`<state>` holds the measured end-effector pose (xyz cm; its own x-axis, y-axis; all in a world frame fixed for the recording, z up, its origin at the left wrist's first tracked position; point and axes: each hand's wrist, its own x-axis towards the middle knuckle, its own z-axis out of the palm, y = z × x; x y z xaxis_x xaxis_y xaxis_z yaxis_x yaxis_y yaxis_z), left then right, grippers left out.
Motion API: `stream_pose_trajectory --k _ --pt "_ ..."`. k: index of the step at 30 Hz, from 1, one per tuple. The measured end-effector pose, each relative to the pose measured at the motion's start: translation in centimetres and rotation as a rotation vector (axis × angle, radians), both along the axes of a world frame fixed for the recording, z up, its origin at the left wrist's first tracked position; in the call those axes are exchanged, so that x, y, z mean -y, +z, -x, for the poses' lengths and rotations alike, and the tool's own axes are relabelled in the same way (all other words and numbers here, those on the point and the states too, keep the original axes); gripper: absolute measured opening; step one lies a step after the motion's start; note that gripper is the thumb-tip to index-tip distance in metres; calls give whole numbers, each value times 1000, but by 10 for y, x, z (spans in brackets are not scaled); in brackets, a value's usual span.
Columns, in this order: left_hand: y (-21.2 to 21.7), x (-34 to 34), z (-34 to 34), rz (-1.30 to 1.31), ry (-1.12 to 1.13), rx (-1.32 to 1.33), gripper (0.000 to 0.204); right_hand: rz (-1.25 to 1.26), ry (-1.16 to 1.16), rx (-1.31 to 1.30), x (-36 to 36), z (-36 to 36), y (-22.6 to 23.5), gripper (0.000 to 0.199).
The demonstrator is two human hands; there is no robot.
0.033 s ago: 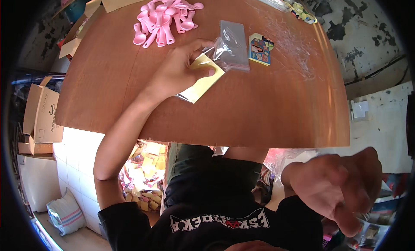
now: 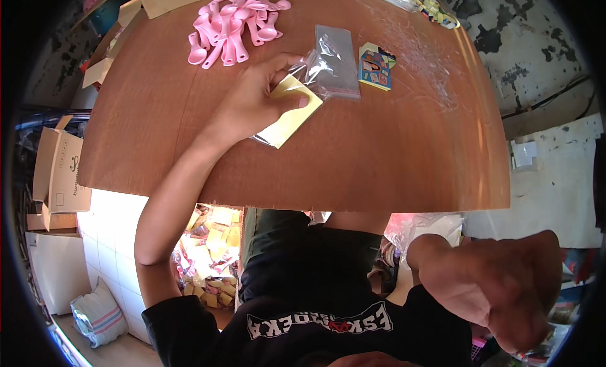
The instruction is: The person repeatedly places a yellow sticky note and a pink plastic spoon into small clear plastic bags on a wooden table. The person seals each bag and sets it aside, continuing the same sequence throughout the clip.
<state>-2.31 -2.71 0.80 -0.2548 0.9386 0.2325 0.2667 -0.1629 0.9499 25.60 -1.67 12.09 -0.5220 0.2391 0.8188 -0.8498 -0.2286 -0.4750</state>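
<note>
Over the brown table, my left hand (image 2: 252, 105) pinches a yellow card (image 2: 291, 122) that sits in a clear plastic bag (image 2: 306, 69). The thumb presses on the card's face and the fingers are behind it. Just beyond lies a stack of flat clear resealable bags (image 2: 336, 57), touched or overlapped by the bag's loose end. To the right of the stack is a small pile of colourful printed cards (image 2: 375, 69) with yellow edges. My right hand (image 2: 492, 285) is raised off the table at the lower right, close to the camera. Its fingers look bent but are blurred, and nothing shows in them.
A heap of pink plastic spoons (image 2: 233, 26) lies at the far left of the table (image 2: 353, 158). Thin clear plastic strips (image 2: 420, 57) are scattered at the right. Cardboard boxes (image 2: 60, 171) stand on the left. Below the table edge, many small yellow packs (image 2: 211, 240) are piled.
My right hand has turned and shifted slightly downward, its fingers curling. The left hand keeps its hold on the bagged card. The whole view has shifted slightly.
</note>
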Motion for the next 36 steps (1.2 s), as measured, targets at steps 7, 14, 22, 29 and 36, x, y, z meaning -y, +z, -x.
stream_pose_trajectory --k 7,14,22,29,36 --pt "-6 -2 -2 65 -1 15 50 943 -221 205 87 -11 55 23" --pt "-7 1 -3 30 -11 2 48 806 -535 497 96 28 61 37" --pt "-4 -2 -5 -1 15 -27 49 641 -570 323 82 16 29 34" --pt "10 1 -1 9 120 125 50 -526 -870 -12 -24 41 -34 45" --pt "4 3 10 -30 179 303 37 -842 -1036 934 -203 167 -59 19"
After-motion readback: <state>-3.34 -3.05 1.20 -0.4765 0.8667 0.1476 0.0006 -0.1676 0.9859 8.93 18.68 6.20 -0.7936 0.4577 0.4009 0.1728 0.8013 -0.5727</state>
